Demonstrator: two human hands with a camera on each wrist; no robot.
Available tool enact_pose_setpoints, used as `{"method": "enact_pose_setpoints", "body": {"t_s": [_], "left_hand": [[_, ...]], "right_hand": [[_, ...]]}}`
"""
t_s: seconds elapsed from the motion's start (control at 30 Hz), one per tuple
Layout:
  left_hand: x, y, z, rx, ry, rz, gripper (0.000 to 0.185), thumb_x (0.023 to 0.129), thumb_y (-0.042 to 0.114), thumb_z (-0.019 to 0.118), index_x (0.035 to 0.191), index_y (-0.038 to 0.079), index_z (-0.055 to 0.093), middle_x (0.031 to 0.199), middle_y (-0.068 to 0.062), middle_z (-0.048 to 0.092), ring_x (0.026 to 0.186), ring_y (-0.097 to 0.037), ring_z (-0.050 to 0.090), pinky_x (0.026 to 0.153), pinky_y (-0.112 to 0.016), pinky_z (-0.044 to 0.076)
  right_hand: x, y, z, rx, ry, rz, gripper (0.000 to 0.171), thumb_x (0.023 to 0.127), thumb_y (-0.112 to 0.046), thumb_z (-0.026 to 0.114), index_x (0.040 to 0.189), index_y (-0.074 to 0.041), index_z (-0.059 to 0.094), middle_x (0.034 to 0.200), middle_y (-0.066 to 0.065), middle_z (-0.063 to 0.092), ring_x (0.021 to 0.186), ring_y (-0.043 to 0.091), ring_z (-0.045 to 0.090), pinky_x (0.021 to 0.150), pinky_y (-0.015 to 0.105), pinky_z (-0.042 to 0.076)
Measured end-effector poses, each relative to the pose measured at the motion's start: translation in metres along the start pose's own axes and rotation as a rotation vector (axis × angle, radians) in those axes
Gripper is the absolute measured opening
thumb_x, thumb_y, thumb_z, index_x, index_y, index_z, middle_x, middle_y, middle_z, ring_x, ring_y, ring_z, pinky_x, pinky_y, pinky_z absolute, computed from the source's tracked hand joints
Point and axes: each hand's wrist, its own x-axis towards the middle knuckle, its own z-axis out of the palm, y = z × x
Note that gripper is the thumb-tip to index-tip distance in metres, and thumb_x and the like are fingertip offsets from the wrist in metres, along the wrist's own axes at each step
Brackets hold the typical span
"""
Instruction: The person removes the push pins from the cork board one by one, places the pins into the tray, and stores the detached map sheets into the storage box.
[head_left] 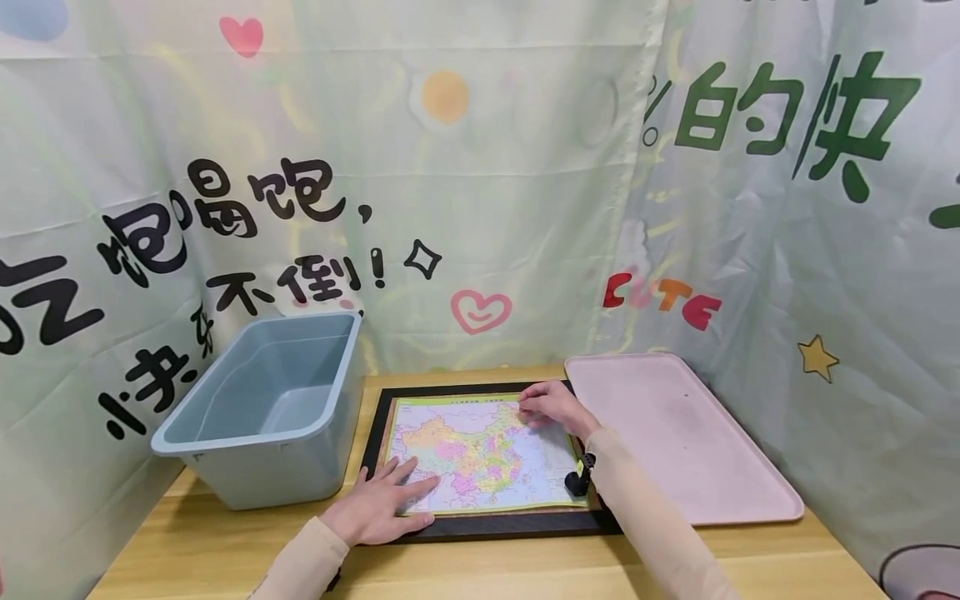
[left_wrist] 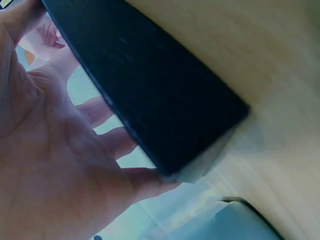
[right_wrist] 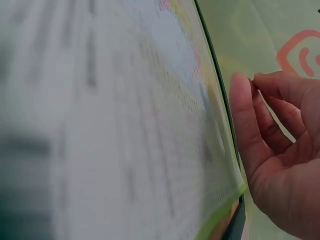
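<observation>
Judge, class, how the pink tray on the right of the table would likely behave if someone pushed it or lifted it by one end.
The pink tray looks flat-bottomed and shallow, so it would probably slide rather than tip. It looks like thin plastic, so likely light, perhaps flexing slightly when lifted by one end. Its smooth finish and the smooth wooden table suggest it slides easily.

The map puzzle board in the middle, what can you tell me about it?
The map puzzle board lies flat on the wooden table, a colourful map with a green border set in a black frame. The left hand rests flat on its near left corner; the right hand has curled fingers at its far right corner.
</observation>
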Motion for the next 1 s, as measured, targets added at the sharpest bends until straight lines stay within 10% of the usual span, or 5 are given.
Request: {"method": "enact_pose_setpoints", "body": {"t_s": [1.0], "left_hand": [[0.002, 0.0, -0.002, 0.007, 0.007, -0.019, 0.064, 0.091, 0.071, 0.044, 0.145, 0.037, 0.048, 0.159, -0.01, 0.033, 0.147, -0.042, 0.025, 0.104, -0.078, 0.018]], "right_hand": [[-0.024, 0.014, -0.063, -0.099, 0.213, 0.067, 0.023, 0.093, -0.007, 0.064, 0.109, 0.009, 0.066, 0.09, 0.015, 0.072, 0.073, 0.014, 0.067, 0.06, 0.029, 0.057]]}}
